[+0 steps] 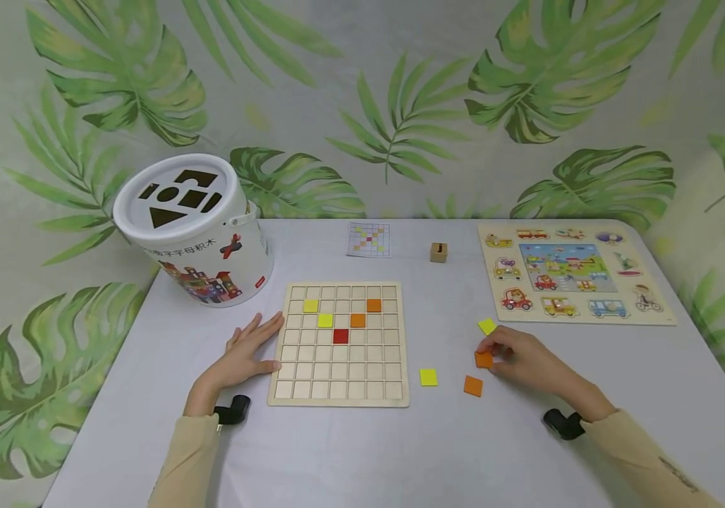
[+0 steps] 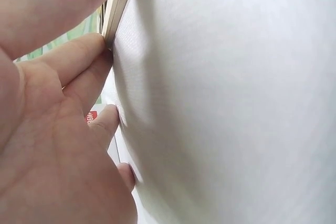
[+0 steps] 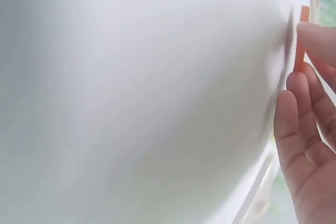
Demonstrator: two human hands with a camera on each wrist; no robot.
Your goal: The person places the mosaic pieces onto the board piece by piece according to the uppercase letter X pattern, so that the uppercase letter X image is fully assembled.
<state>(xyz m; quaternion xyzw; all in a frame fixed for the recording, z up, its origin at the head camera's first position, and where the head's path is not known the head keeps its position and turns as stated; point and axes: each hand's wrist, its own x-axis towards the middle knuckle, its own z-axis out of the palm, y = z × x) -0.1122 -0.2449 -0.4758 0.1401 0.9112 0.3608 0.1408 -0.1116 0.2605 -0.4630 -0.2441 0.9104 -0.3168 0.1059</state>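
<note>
A wooden grid board [image 1: 339, 381] lies at the table's centre. It holds two yellow tiles [image 1: 310, 305], two orange tiles [image 1: 373, 305] and one red tile [image 1: 340, 336]. My left hand [image 1: 254, 347] lies flat on the table, its straight fingers [image 2: 79, 59] touching the board's left edge [image 2: 118, 9]. To the right of the board, my right hand [image 1: 496, 353] pinches an orange tile [image 1: 483, 359] against the table; the right wrist view shows this tile [image 3: 300, 51] edge-on between my fingertips [image 3: 286, 98]. Near it lie loose yellow tiles [image 1: 486, 325] [image 1: 428, 377] and another orange tile [image 1: 473, 385].
A white bucket [image 1: 210, 261] with a shape-sorter lid stands at the back left. A small pattern card [image 1: 369, 239] and a wooden cube [image 1: 438, 252] lie behind the board. A vehicle puzzle board [image 1: 572, 275] fills the back right corner.
</note>
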